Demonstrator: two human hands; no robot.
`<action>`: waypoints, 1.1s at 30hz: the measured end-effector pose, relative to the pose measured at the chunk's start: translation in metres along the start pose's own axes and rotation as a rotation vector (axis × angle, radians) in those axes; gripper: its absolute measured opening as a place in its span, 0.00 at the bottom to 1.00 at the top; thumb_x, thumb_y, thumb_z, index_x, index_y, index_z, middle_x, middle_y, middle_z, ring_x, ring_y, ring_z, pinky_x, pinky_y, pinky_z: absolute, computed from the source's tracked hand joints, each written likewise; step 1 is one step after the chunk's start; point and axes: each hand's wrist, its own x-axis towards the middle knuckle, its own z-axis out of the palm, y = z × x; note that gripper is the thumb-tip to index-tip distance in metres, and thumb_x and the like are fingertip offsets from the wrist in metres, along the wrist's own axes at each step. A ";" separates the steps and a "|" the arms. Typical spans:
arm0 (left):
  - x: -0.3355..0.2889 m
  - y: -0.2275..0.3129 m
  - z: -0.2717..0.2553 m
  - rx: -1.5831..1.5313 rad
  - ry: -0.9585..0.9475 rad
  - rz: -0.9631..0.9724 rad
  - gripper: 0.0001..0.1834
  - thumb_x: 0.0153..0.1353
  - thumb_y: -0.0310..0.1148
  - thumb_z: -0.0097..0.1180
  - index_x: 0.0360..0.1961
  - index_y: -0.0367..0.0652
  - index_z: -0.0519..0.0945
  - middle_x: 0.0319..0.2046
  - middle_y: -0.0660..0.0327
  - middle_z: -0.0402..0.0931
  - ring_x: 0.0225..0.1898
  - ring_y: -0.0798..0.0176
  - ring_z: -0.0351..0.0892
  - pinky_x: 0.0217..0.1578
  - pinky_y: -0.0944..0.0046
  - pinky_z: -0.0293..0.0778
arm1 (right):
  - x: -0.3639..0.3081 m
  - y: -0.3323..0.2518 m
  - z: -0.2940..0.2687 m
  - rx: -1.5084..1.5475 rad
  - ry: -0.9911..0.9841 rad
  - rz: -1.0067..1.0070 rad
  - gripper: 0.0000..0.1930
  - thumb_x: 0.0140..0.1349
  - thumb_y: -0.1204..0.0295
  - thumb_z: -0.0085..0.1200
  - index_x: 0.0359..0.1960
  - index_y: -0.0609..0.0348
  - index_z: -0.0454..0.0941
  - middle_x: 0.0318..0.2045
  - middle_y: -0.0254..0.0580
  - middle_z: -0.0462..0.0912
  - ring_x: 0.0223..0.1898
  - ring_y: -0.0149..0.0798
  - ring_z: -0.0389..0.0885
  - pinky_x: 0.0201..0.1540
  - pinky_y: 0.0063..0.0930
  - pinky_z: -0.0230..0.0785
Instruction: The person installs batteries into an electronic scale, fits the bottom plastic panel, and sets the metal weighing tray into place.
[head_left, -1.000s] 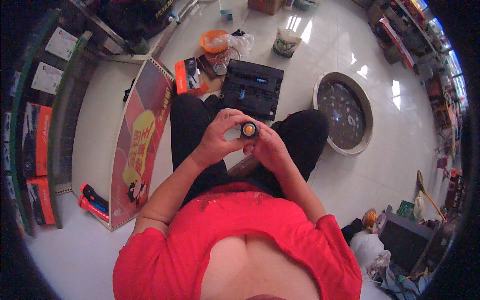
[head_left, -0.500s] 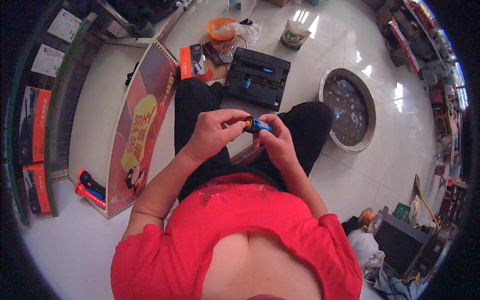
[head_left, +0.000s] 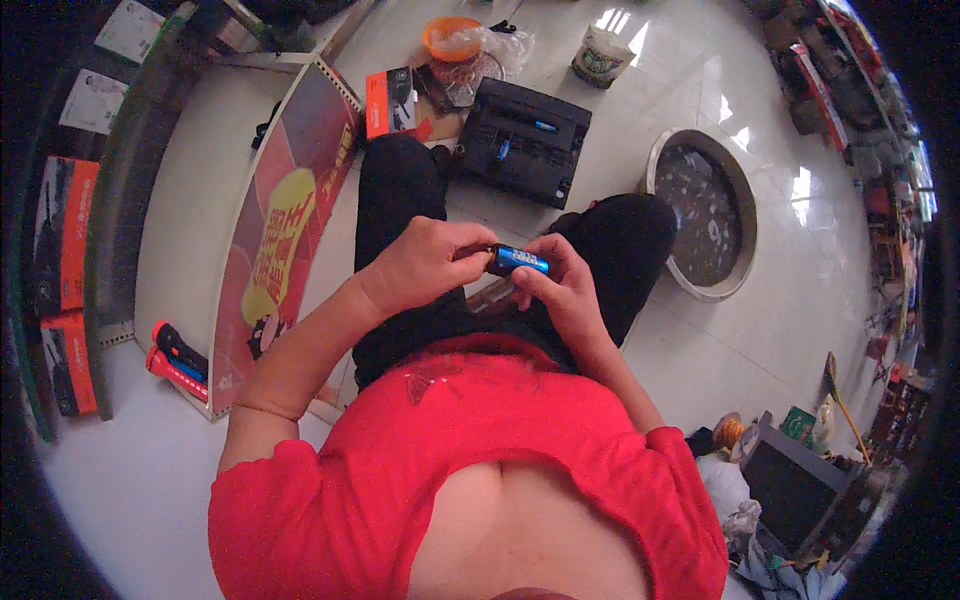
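A blue and black battery (head_left: 521, 261) lies sideways between my two hands, above my lap. My left hand (head_left: 432, 262) pinches its dark end between thumb and fingers. At the blue end, the thumb and fingers of my right hand (head_left: 562, 292) close around it. Beyond my knees, a black plastic case (head_left: 530, 172) stands on the floor. Two more blue batteries, one near the far edge (head_left: 545, 127) and another nearer (head_left: 504, 149), rest on its upper face.
A wide metal basin (head_left: 652, 185) of dark water and bits stands at right. A red-and-yellow sign board (head_left: 283, 240) leans at left, with flashlights (head_left: 180, 360) beside it. Boxes (head_left: 390, 104), an orange bowl (head_left: 450, 38) and a bag (head_left: 602, 57) lie ahead.
The battery has turned slightly, so more of its blue side shows, and the orange end seen earlier is mostly covered by my left fingers. Both hands keep their hold.
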 end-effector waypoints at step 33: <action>-0.025 -0.010 0.001 -0.837 0.000 -0.393 0.17 0.62 0.25 0.46 0.52 0.30 0.73 0.41 0.52 0.78 0.40 0.61 0.81 0.34 0.69 0.80 | -0.006 0.029 0.014 0.701 -0.188 0.365 0.19 0.67 0.53 0.41 0.49 0.55 0.67 0.31 0.38 0.77 0.21 0.28 0.71 0.20 0.19 0.64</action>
